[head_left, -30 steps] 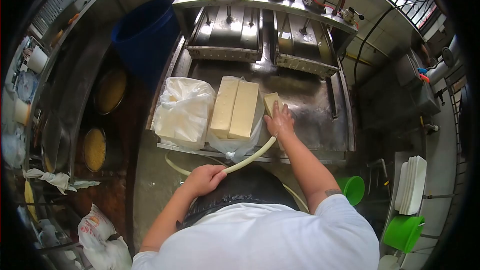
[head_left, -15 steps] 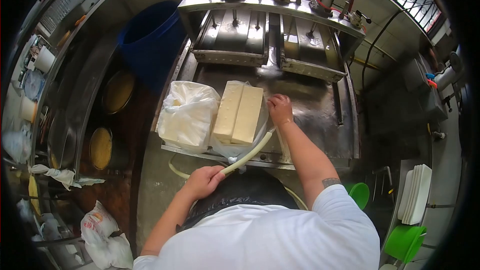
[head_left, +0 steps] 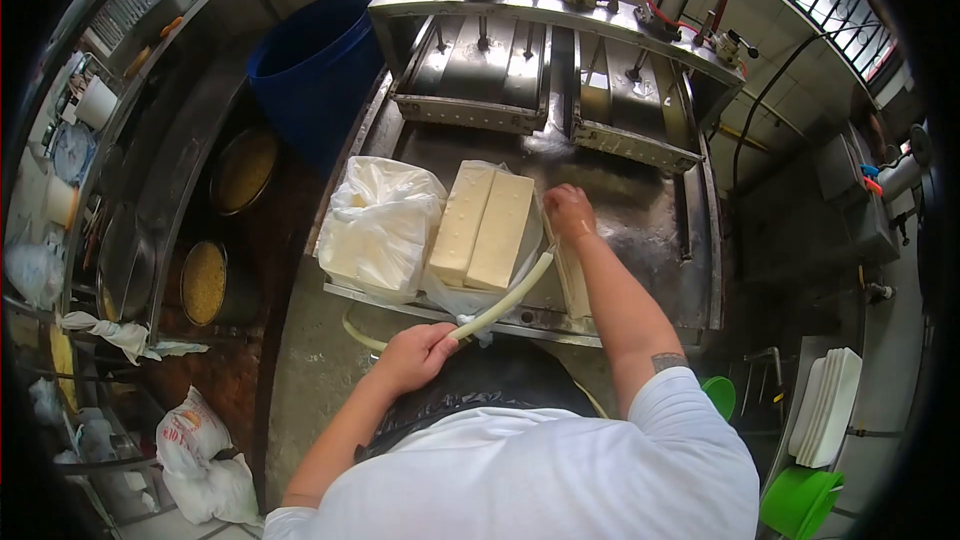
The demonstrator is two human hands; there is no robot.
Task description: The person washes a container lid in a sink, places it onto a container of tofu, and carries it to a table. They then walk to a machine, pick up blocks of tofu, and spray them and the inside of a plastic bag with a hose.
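Observation:
My left hand [head_left: 415, 355] is wrapped round a pale yellow hose [head_left: 508, 302], whose end points up and right along the steel table [head_left: 640, 230]. Close past the hose end, my right hand [head_left: 569, 212] is at the tabletop with its fingers curled in; whatever they hold is hidden. A beige strip [head_left: 571, 285] lies under my right wrist and runs to the table's front edge. Left of that hand, two long cream-coloured blocks [head_left: 484, 225] lie side by side on an opened clear plastic bag [head_left: 440, 292]. Beside them sits a full, gathered plastic bag [head_left: 382, 225].
A steel press frame [head_left: 560, 10] with two shallow trays [head_left: 470, 118] spans the back of the table. On the left stand a blue barrel [head_left: 315, 65] and round pots [head_left: 204, 282] with yellowish contents. White boards [head_left: 830, 405] and a green container [head_left: 800, 500] are at right.
The view has shifted slightly, so the table sits a little further right. My right hand stays low by the hose end, and my left hand keeps its hold on the hose.

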